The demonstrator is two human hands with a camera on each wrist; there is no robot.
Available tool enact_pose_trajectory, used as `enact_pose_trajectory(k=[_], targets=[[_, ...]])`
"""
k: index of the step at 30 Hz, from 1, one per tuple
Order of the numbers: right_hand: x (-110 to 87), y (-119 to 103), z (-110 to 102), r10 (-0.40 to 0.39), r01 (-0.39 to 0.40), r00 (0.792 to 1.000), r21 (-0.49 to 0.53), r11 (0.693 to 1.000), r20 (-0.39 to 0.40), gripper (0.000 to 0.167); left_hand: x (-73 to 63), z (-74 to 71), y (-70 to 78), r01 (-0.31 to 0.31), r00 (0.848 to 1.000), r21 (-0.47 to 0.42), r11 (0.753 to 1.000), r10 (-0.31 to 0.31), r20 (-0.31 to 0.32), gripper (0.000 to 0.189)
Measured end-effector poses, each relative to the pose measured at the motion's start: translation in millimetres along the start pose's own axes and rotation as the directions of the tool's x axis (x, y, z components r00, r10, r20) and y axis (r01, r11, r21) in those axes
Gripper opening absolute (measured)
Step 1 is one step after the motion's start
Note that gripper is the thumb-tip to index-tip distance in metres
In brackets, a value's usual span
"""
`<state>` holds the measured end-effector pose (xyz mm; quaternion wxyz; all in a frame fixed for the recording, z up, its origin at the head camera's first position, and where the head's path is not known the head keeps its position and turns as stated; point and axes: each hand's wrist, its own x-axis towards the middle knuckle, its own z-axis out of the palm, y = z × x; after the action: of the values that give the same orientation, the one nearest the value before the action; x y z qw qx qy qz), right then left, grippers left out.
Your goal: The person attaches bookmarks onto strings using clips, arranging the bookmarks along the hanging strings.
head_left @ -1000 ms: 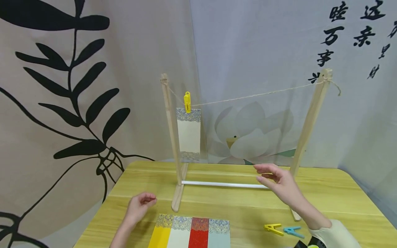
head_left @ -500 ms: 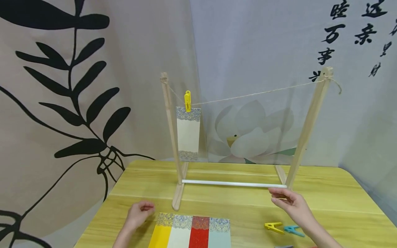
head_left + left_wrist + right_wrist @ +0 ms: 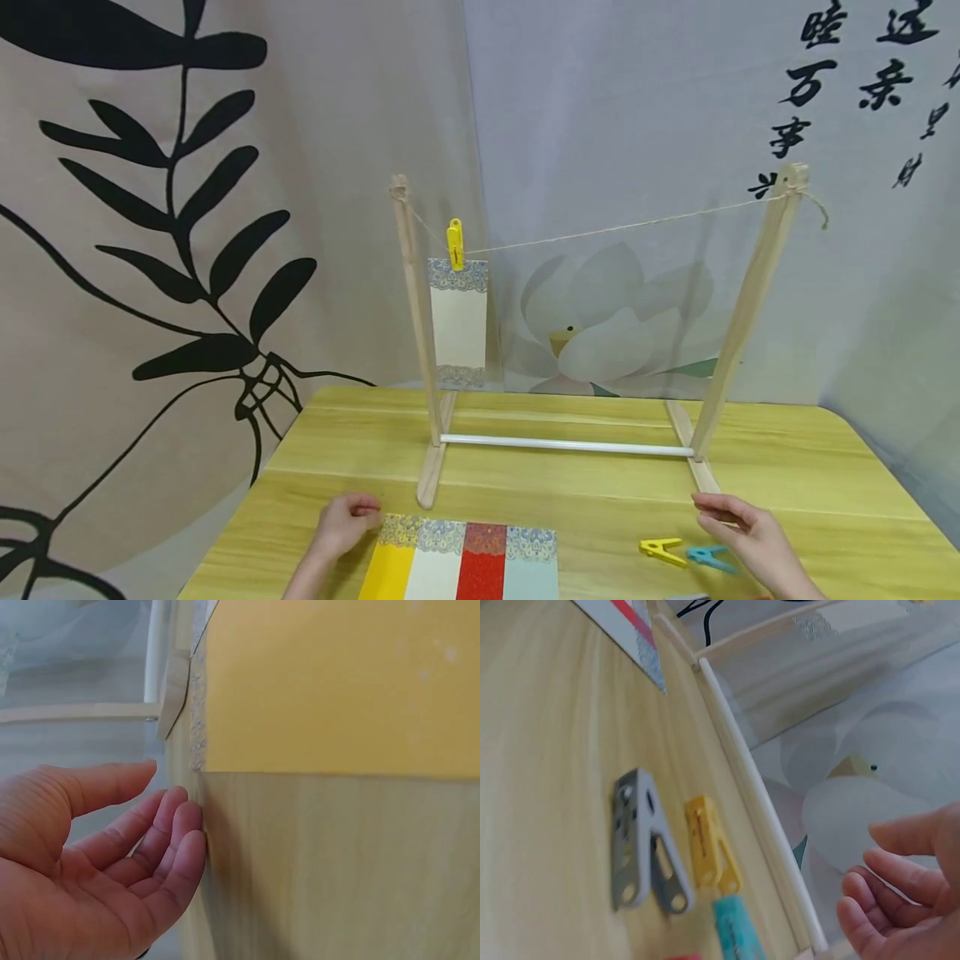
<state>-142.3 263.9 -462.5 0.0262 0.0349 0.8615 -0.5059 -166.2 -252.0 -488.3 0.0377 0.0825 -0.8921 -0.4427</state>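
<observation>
My left hand [image 3: 347, 527] hovers beside the top left corner of a yellow card [image 3: 390, 571], fingers loosely bent and holding nothing. White [image 3: 433, 571], red [image 3: 480, 575] and pale blue [image 3: 531, 579] cards with lace-patterned ends lie alongside it. To the right, my right hand [image 3: 753, 537] is in the air near a yellow clothespin [image 3: 660, 551] and a blue clothespin [image 3: 708, 558], with nothing in its fingers. The right wrist view also shows a grey clothespin [image 3: 634, 832] and a red sliver at the bottom edge. A white card [image 3: 459, 329] hangs from the string by another yellow clothespin [image 3: 455, 243].
A wooden stand with a left post [image 3: 415, 308], a right post [image 3: 750, 308] and a white crossbar [image 3: 566, 445] stands on the table [image 3: 600, 492]. Its string [image 3: 622, 227] sags toward the hung card. Behind it hangs a printed curtain [image 3: 600, 100].
My right hand has come down and back from the stand's right side toward the clothespins. The left hand has dropped slightly and stays beside the yellow card. The hung card sways a little.
</observation>
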Motion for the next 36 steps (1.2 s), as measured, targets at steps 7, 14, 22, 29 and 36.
enact_pose_trajectory(k=[7, 14, 22, 29, 36], targets=[[0.0, 15, -5, 0.020, -0.023, 0.999, -0.073, 0.997, -0.033, 0.040, -0.1, 3.9, 0.4, -0.009, 1.000, 0.038, 0.999, 0.008, 0.017, 0.020], [-0.4, 24, -9, 0.057, -0.059, 0.998, -0.072, 0.996, -0.040, 0.038, 0.1, 8.2, 0.4, -0.064, 0.998, 0.100, 0.993, 0.062, 0.031, 0.023], [0.3, 30, -10, 0.101, -0.102, 0.995, -0.051, 0.994, -0.020, 0.040, 2.4, 12.3, -2.4, -0.086, 0.996, 0.149, 0.985, 0.081, 0.039, 0.021], [0.6, 32, -10, 0.128, -0.128, 0.992, -0.042, 0.991, -0.014, 0.041, 4.1, 12.7, -3.0, -0.076, 0.997, 0.174, 0.982, 0.069, 0.046, 0.022], [0.7, 34, -11, 0.123, -0.124, 0.992, -0.062, 0.990, -0.019, 0.039, 5.2, 11.9, -1.8, -0.073, 0.996, 0.194, 0.978, 0.063, 0.058, 0.023]])
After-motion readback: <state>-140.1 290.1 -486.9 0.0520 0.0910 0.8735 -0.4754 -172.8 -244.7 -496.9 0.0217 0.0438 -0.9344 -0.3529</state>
